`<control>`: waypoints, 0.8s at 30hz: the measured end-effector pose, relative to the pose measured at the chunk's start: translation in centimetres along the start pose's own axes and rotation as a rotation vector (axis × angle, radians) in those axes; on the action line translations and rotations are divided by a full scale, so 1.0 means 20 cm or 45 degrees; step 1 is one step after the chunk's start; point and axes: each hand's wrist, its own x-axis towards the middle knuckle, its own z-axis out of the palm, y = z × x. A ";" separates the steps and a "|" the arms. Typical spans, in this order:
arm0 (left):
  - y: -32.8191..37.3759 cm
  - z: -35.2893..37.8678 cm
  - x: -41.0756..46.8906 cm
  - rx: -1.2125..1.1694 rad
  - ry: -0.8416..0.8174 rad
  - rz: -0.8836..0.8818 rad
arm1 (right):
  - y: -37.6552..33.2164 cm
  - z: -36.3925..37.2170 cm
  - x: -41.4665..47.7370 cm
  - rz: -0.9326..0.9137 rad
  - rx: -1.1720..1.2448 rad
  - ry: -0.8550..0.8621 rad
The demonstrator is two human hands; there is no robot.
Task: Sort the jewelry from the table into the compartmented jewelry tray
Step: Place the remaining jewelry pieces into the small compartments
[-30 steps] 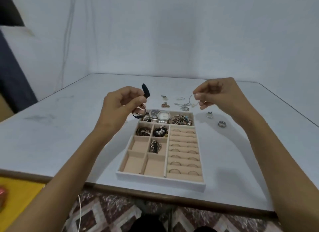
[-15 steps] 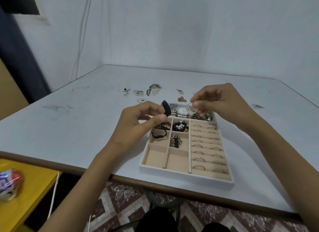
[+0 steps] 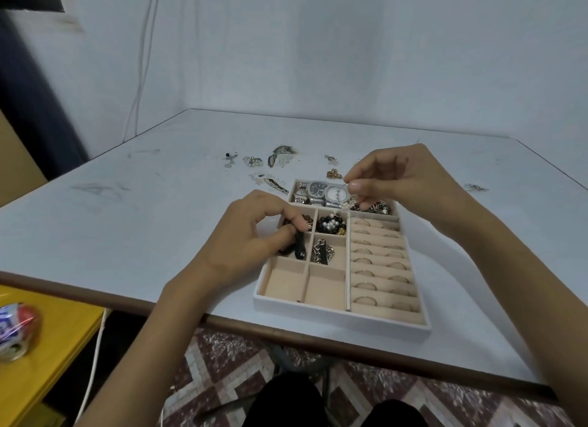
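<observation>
Black strap bracelet: pinched in left grip, thumb against forefinger, hanging into a left-column compartment of the white, beige-lined compartmented tray. Thin silver wire hoop: pinched in right grip above the far row holding two metal watches. Tray sits near the front edge of the white desk; loose small jewelry lies beyond it.

The white table, edged in brown at the front, carries the jewelry tray beneath both hands. Beyond the left hand, loose jewelry lies scattered. A small gold piece lies just past the right hand, and a silver piece lies well to its right.
</observation>
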 end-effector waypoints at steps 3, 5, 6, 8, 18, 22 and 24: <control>0.01 0.00 0.00 0.066 -0.001 0.081 | -0.01 0.03 -0.01 0.017 0.029 -0.098; 0.01 0.00 0.01 0.130 -0.010 0.127 | -0.02 0.06 -0.02 0.024 0.034 -0.155; 0.01 0.01 0.01 0.157 -0.011 0.146 | -0.03 0.07 -0.02 0.028 0.041 -0.178; 0.01 0.01 0.00 0.180 0.003 0.150 | -0.04 0.10 -0.02 0.030 0.048 -0.220; 0.04 0.00 -0.02 0.126 0.110 0.118 | -0.06 0.12 -0.04 0.019 0.001 -0.270; 0.04 0.01 -0.01 0.221 0.083 0.186 | -0.07 0.11 -0.04 0.014 -0.003 -0.252; 0.04 0.01 -0.01 0.267 0.071 0.217 | -0.06 0.12 -0.04 0.016 -0.004 -0.251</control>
